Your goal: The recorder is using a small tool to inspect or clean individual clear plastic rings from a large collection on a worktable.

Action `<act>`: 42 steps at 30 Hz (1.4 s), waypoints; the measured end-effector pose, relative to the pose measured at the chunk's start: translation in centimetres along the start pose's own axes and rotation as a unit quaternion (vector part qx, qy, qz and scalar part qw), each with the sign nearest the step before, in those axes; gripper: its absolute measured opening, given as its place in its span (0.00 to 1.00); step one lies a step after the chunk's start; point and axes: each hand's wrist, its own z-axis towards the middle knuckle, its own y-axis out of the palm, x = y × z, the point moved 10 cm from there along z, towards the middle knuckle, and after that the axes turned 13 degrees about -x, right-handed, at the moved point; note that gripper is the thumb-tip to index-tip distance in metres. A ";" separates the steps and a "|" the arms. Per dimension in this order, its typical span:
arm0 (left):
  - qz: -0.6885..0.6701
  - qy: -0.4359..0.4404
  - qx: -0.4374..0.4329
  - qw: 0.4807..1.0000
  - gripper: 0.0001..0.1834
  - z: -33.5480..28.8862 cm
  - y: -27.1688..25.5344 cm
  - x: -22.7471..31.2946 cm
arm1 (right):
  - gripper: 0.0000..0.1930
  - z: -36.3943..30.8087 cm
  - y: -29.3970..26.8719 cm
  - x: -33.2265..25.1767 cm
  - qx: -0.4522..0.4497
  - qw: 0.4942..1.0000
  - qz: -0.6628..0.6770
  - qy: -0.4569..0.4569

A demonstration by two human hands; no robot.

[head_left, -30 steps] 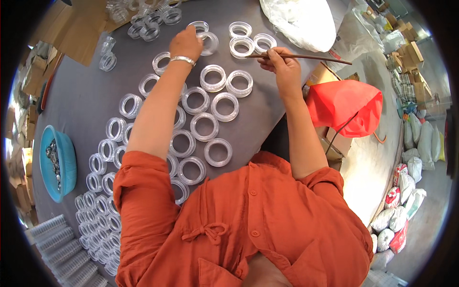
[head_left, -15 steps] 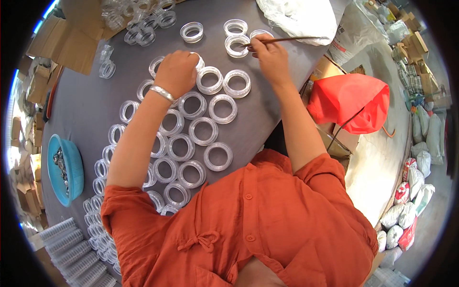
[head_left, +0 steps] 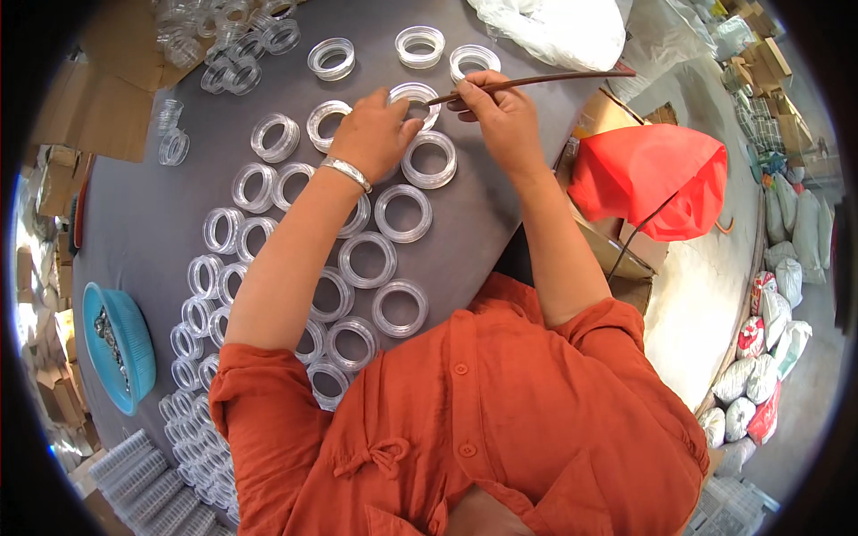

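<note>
My right hand (head_left: 502, 123) pinches a thin, dark brown stick (head_left: 554, 79), brush-like in shape. Its narrow end points left into a clear round plastic ring (head_left: 414, 91). At that ring's left side my left hand (head_left: 374, 136) has its fingers bent, with fingertips and thumb gripping the edge; the fingers partly hide it. Just beyond my right hand sits another clear ring (head_left: 475, 59), and nearer me lies one more (head_left: 429, 160). Several similar rings stand in rows on the grey table (head_left: 487, 214), some hidden under my left forearm.
A blue basket (head_left: 134, 348) with small shiny pieces stands at the left. More clear rings (head_left: 239, 75) are heaped beside a cardboard box (head_left: 98, 98). A white plastic bag (head_left: 559, 31) lies at the far edge. Red cloth (head_left: 652, 179) covers boxes at the right.
The view has shifted a little. My left hand has moved right to the ring beside the stick. The stick remains in my right hand, its narrow end now at a nearer ring.
</note>
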 end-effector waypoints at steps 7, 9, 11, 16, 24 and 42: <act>-0.014 0.016 0.026 0.999 0.22 -0.6 -0.7 0.3 | 0.07 1.0 1.1 -0.5 0.010 0.998 -0.029 -0.048; -0.026 0.019 0.032 0.999 0.22 -0.5 -0.8 0.2 | 0.07 1.2 1.2 -0.7 0.012 0.997 -0.044 -0.060; -0.041 0.027 0.062 0.997 0.21 -0.7 -1.0 0.1 | 0.07 1.4 1.6 -1.2 0.009 0.995 -0.062 -0.072; -0.009 0.012 0.020 1.000 0.21 -0.1 -0.4 0.1 | 0.07 1.8 2.1 -0.6 -0.005 0.991 -0.104 -0.088; 0.026 -0.023 0.014 0.999 0.22 0.2 0.0 -0.3 | 0.07 2.5 3.5 -2.1 -0.052 0.968 -0.209 -0.130; 0.028 -0.033 0.055 0.998 0.21 -0.2 -0.1 -0.5 | 0.06 3.1 4.5 -2.4 -0.081 0.963 -0.215 -0.144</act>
